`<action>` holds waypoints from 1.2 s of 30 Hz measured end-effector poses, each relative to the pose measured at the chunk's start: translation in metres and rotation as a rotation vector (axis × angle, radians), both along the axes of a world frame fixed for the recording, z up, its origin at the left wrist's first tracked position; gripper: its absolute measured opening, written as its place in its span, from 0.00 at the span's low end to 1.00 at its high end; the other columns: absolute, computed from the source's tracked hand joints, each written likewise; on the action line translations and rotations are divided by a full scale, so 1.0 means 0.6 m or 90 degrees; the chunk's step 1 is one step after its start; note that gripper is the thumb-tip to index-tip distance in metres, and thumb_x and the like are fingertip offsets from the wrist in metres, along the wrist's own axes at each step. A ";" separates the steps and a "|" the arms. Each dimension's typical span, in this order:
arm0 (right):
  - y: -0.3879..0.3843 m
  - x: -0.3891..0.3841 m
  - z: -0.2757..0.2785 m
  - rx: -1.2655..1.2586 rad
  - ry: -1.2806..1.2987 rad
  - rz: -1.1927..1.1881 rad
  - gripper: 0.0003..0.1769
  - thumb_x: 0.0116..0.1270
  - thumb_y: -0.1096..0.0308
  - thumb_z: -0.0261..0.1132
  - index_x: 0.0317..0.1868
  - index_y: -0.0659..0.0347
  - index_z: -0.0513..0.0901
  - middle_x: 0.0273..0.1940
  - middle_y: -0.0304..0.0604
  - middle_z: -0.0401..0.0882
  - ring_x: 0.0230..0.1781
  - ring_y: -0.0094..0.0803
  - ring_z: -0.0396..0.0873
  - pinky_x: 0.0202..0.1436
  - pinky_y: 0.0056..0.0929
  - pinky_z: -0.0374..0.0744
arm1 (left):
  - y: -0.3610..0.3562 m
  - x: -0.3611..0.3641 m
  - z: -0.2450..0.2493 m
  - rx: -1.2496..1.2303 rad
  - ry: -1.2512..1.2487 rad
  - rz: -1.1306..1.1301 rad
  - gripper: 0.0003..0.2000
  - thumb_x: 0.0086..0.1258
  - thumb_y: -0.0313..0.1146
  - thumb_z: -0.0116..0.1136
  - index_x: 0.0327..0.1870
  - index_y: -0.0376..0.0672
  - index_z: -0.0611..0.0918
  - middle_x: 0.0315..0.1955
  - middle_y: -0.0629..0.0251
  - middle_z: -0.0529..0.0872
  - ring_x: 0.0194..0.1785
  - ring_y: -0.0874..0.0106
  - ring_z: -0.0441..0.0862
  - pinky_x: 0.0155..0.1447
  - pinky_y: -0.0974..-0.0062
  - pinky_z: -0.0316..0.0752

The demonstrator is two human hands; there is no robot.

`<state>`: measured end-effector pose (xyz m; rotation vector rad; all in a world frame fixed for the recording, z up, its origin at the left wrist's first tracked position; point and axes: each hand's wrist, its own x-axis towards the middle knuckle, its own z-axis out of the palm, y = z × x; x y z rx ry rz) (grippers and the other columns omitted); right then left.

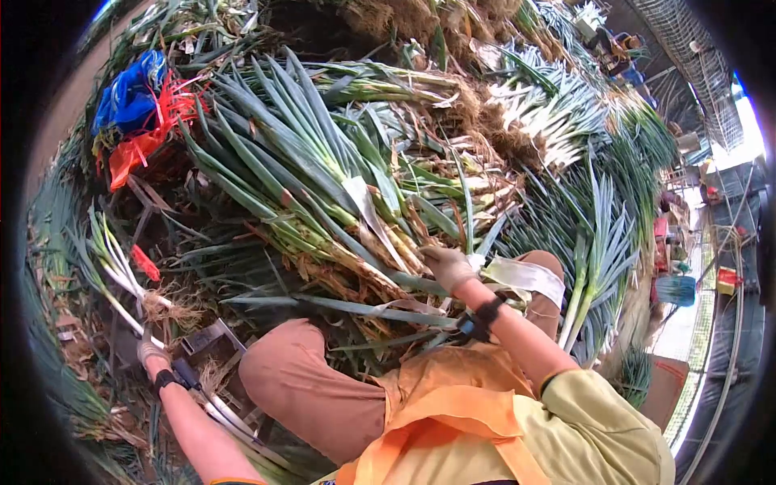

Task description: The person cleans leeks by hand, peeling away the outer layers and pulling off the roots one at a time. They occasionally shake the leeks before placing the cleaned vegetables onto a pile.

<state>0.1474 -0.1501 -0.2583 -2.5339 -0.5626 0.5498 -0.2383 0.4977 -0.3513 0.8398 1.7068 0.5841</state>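
Note:
My right hand, in a pale glove with a dark watch at the wrist, reaches into the large pile in front of my knees. Its fingers curl round the lower stalk of a leek with long green leaves pointing away. Low on the left is my gloved left hand, its fingers closed beside a metal device; what they hold is hidden. Just beyond it lie a few thin leeks with white stalks and roots. A white strip hangs near my right knee.
Untrimmed leeks with brown roots are heaped ahead. Cleaned white-stalked leeks lie at the back right. Blue plastic and red ties sit at the left. Green leeks line my right side, near a cardboard box.

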 end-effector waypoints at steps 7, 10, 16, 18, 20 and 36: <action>0.055 0.098 -0.191 -0.374 0.230 0.138 0.22 0.47 0.51 0.59 0.37 0.59 0.81 0.38 0.49 0.79 0.36 0.42 0.79 0.39 0.35 0.77 | -0.059 0.098 0.097 0.017 -0.206 -0.078 0.17 0.63 0.43 0.49 0.49 0.43 0.71 0.42 0.63 0.76 0.48 0.66 0.71 0.46 0.66 0.65; 0.062 0.108 -0.077 -0.303 0.342 0.192 0.28 0.47 0.47 0.59 0.40 0.62 0.80 0.35 0.46 0.80 0.34 0.38 0.77 0.39 0.36 0.75 | -0.201 0.233 0.207 -0.011 -0.321 -0.188 0.15 0.66 0.35 0.41 0.53 0.50 0.71 0.48 0.68 0.76 0.52 0.69 0.71 0.49 0.69 0.67; 0.103 0.066 -0.025 -0.343 0.241 0.030 0.27 0.53 0.45 0.56 0.41 0.61 0.80 0.44 0.51 0.77 0.44 0.47 0.76 0.48 0.40 0.72 | -0.597 0.463 0.328 -0.091 -0.310 -0.466 0.10 0.59 0.37 0.55 0.37 0.42 0.77 0.27 0.62 0.80 0.27 0.70 0.78 0.29 0.76 0.71; 0.073 0.034 -0.062 -0.173 0.195 -0.033 0.21 0.54 0.51 0.56 0.38 0.59 0.81 0.43 0.51 0.77 0.41 0.47 0.77 0.46 0.38 0.73 | -0.685 0.473 0.150 -0.046 -0.199 -0.497 0.12 0.60 0.41 0.54 0.35 0.42 0.77 0.21 0.62 0.79 0.18 0.69 0.75 0.19 0.72 0.68; 0.029 -0.021 -0.098 -0.002 0.086 0.039 0.16 0.53 0.61 0.57 0.39 0.61 0.79 0.38 0.53 0.77 0.41 0.49 0.75 0.43 0.39 0.74 | -0.776 0.489 0.052 -0.042 0.035 -0.641 0.16 0.56 0.43 0.57 0.34 0.36 0.76 0.20 0.59 0.77 0.19 0.67 0.73 0.22 0.69 0.69; -0.054 -0.087 0.056 0.212 0.424 0.215 0.28 0.50 0.54 0.63 0.50 0.60 0.73 0.32 0.44 0.79 0.32 0.32 0.76 0.39 0.31 0.74 | -0.854 0.425 0.148 -0.374 -0.518 -0.343 0.12 0.58 0.33 0.52 0.41 0.37 0.76 0.34 0.64 0.79 0.39 0.70 0.76 0.50 0.73 0.69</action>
